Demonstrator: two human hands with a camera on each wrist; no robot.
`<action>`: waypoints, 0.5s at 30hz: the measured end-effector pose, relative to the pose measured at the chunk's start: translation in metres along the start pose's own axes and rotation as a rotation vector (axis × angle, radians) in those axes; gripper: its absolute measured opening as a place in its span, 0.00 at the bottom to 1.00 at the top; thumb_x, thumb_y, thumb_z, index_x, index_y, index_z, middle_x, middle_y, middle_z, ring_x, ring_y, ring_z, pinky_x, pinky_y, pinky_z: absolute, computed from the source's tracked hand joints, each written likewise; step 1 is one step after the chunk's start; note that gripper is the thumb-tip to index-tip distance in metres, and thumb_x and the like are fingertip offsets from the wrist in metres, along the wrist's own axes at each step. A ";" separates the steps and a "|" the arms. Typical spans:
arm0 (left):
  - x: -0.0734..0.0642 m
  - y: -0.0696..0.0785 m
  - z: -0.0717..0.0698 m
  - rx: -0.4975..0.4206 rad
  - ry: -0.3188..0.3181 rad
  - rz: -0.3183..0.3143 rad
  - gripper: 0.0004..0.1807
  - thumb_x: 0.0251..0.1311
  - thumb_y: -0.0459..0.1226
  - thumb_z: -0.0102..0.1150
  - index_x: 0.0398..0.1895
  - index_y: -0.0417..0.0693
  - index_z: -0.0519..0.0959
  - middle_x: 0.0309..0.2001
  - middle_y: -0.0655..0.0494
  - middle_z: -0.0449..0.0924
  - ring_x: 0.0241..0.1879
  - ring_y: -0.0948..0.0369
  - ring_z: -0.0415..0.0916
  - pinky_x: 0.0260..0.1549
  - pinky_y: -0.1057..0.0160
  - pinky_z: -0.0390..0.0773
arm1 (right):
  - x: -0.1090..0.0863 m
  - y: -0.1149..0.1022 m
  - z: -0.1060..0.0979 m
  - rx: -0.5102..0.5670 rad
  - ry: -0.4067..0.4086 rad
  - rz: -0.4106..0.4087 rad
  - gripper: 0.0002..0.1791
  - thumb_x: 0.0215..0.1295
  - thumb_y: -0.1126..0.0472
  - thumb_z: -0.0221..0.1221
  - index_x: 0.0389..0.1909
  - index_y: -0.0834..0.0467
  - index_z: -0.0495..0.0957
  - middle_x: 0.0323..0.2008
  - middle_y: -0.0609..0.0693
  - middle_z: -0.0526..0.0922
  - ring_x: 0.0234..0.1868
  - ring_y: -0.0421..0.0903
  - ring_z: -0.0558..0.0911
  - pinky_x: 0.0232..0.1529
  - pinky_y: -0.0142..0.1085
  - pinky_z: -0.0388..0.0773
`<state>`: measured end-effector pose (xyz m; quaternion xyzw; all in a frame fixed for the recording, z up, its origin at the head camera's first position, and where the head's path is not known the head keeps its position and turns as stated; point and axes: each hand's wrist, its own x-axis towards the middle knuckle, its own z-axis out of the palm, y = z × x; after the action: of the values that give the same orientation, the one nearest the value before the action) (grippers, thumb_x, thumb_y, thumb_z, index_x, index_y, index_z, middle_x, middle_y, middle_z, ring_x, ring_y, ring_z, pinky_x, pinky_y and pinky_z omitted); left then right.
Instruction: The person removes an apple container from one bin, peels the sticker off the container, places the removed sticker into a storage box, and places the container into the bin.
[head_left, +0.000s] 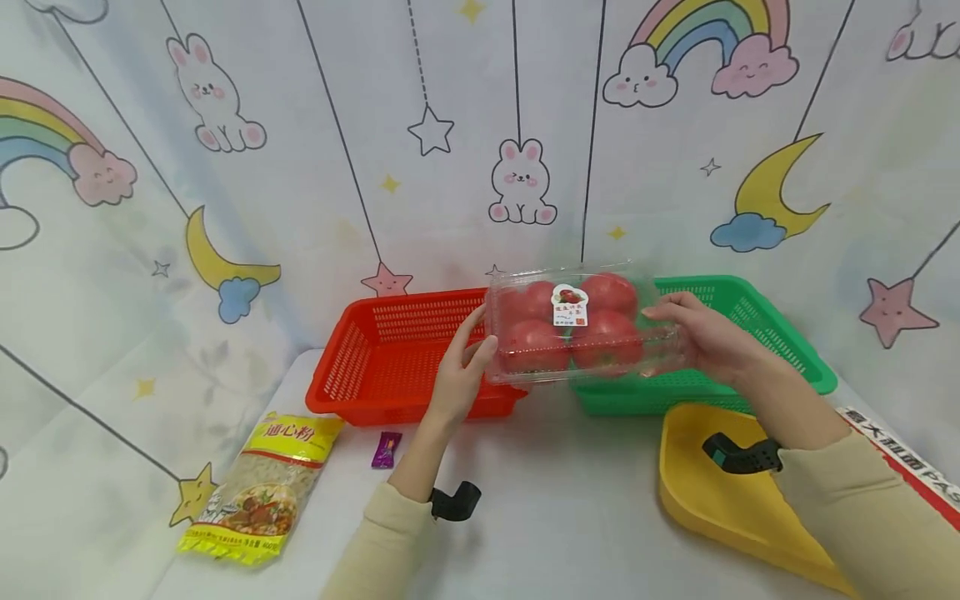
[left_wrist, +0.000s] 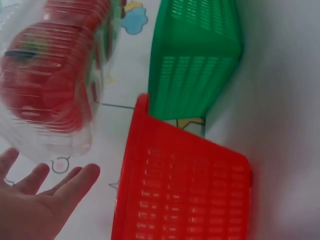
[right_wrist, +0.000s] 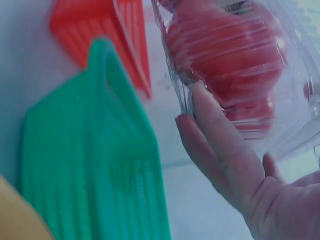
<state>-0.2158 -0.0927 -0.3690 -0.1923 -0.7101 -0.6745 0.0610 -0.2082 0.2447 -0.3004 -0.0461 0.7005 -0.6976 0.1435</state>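
Note:
A clear plastic box of tomatoes (head_left: pixel 567 325), with a white label on its top, is held up above the table, over the gap between the red basket (head_left: pixel 405 400) and the green basket (head_left: pixel 622 402). My right hand (head_left: pixel 708 337) grips its right end; in the right wrist view that hand's fingers (right_wrist: pixel 225 145) press against the clear plastic. At the other end is my left hand (head_left: pixel 459 371). The left wrist view shows this hand's fingers (left_wrist: pixel 75 187) spread and fairly straight, close to the end of the box (left_wrist: pixel 50 85); contact there is hard to make out.
On the left lies a yellow bag of pasta (head_left: pixel 262 487), with a small purple-wrapped sweet (head_left: pixel 386 450) beside it. A yellow tray (head_left: pixel 705 508) is under the right forearm. Along the right edge lies a package with printed lettering (head_left: pixel 900 458). A patterned cloth (head_left: pixel 450 208) hangs behind the baskets.

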 end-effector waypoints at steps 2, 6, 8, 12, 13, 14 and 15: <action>-0.005 -0.002 -0.006 -0.022 -0.004 0.005 0.32 0.71 0.49 0.51 0.78 0.61 0.60 0.73 0.56 0.63 0.64 0.49 0.71 0.55 0.48 0.79 | -0.002 0.002 0.011 0.007 -0.008 -0.013 0.19 0.78 0.55 0.52 0.53 0.56 0.51 0.51 0.56 0.72 0.42 0.52 0.88 0.40 0.53 0.85; -0.018 -0.005 -0.019 -0.050 -0.003 0.011 0.33 0.71 0.48 0.50 0.78 0.59 0.59 0.74 0.55 0.61 0.67 0.49 0.66 0.56 0.47 0.77 | -0.008 0.012 0.031 -0.032 0.009 -0.044 0.21 0.78 0.55 0.51 0.56 0.55 0.49 0.49 0.55 0.73 0.42 0.49 0.87 0.41 0.51 0.85; -0.025 -0.005 -0.025 -0.055 0.004 0.005 0.33 0.72 0.48 0.50 0.78 0.58 0.59 0.74 0.54 0.60 0.68 0.50 0.64 0.57 0.47 0.77 | -0.011 0.018 0.040 -0.071 0.032 -0.048 0.23 0.78 0.53 0.51 0.59 0.55 0.49 0.48 0.55 0.74 0.42 0.46 0.86 0.42 0.47 0.85; -0.039 -0.005 -0.036 -0.068 0.017 -0.029 0.34 0.71 0.47 0.52 0.79 0.58 0.59 0.75 0.54 0.60 0.69 0.48 0.63 0.55 0.46 0.78 | -0.018 0.029 0.057 -0.111 0.063 -0.032 0.26 0.76 0.52 0.53 0.63 0.55 0.50 0.51 0.56 0.73 0.43 0.45 0.83 0.45 0.38 0.84; -0.042 -0.005 -0.038 -0.073 0.020 -0.040 0.34 0.71 0.46 0.53 0.79 0.58 0.59 0.75 0.54 0.60 0.68 0.47 0.63 0.55 0.45 0.78 | -0.020 0.031 0.061 -0.109 0.064 -0.029 0.27 0.75 0.52 0.53 0.63 0.55 0.50 0.52 0.57 0.71 0.44 0.46 0.82 0.45 0.38 0.84; -0.045 -0.005 -0.041 -0.071 0.020 -0.048 0.35 0.70 0.45 0.54 0.79 0.58 0.59 0.75 0.54 0.60 0.68 0.46 0.63 0.55 0.45 0.78 | -0.021 0.034 0.065 -0.107 0.059 -0.028 0.28 0.75 0.52 0.54 0.64 0.55 0.49 0.54 0.58 0.70 0.45 0.47 0.81 0.45 0.38 0.83; -0.049 -0.005 -0.044 -0.064 0.023 -0.058 0.35 0.69 0.45 0.56 0.79 0.59 0.59 0.75 0.54 0.60 0.68 0.46 0.64 0.54 0.45 0.78 | -0.023 0.036 0.069 -0.106 0.055 -0.026 0.28 0.75 0.52 0.54 0.64 0.55 0.49 0.56 0.59 0.68 0.47 0.48 0.80 0.46 0.37 0.83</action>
<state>-0.1803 -0.1451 -0.3867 -0.1659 -0.6928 -0.7004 0.0436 -0.1636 0.1854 -0.3321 -0.0436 0.7395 -0.6623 0.1126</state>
